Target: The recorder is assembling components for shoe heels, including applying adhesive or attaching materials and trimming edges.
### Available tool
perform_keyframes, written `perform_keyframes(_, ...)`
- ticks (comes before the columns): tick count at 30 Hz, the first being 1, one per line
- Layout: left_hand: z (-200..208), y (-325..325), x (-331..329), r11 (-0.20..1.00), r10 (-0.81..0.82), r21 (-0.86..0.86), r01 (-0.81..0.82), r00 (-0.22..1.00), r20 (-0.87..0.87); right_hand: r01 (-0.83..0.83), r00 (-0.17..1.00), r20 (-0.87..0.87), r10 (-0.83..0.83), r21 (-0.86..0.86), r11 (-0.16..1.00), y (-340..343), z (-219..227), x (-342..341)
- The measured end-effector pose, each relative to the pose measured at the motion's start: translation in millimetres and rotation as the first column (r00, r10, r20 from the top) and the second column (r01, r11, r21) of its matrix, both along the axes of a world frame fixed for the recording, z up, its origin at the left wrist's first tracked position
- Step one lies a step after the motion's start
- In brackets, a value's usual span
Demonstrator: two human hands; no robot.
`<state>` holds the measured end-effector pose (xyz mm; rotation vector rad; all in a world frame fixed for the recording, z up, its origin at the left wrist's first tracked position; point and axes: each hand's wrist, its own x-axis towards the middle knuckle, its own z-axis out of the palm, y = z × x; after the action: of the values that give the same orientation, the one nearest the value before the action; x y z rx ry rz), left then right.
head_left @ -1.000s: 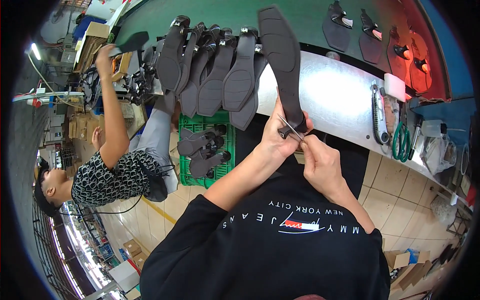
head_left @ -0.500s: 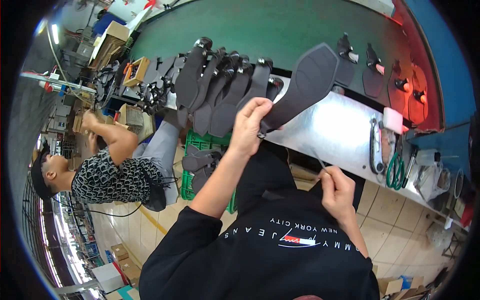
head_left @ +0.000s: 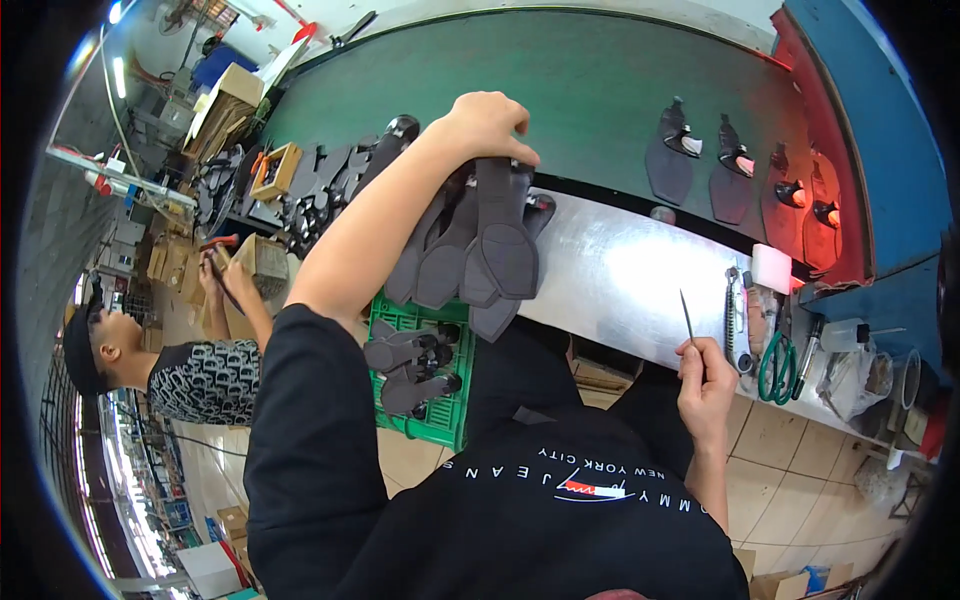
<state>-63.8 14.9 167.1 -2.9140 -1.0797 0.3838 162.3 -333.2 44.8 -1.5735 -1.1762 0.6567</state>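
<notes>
My left hand (head_left: 487,122) reaches forward over a fanned row of dark grey shoe soles (head_left: 470,250) that overhangs the near edge of the metal worktop (head_left: 620,280). Its fingers are curled on the far end of the top sole (head_left: 503,230). My right hand (head_left: 705,382) hangs back at the worktop's near edge, shut on a thin pointed metal tool (head_left: 688,315) that sticks upward. The right hand touches no sole.
A green crate (head_left: 430,420) with more soles stands on the floor below the worktop. Beyond it runs a green conveyor belt (head_left: 560,90) carrying several soles (head_left: 668,165). Green scissors (head_left: 775,365) and a cutter lie at the right. A seated person (head_left: 200,370) works at the left.
My left hand has carried the sole away from my right hand and laid it on the fanned row. The right hand has dropped back with the thin tool.
</notes>
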Motion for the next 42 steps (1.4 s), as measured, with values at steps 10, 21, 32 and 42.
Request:
perform_keyframes(10, -90, 22, 149, 0.998, 0.013, 0.042, -0.05, 0.786, 0.618, 0.137, 0.984, 0.119, -0.133, -0.028, 0.99, 22, 10, 35)
perform_keyframes(21, -203, -13, 221, 0.947, 0.303, -0.152, -0.283, 0.629, 0.716, 0.191, 0.818, 0.557, -0.144, -0.027, 0.981, 57, -28, 45)
perform_keyframes(32, -123, -75, 181, 0.798, 0.573, -0.552, 0.24, -0.02, 0.819, 0.156, 0.824, 0.516, -0.236, 0.194, 0.968, 46, -22, 58)
perform_keyframes(42, -97, -214, 40, 0.173, 0.874, -0.682, 0.71, 0.209, 0.439, -0.012, 0.545, -0.768, 0.336, 0.394, 0.919, 47, 38, 0)
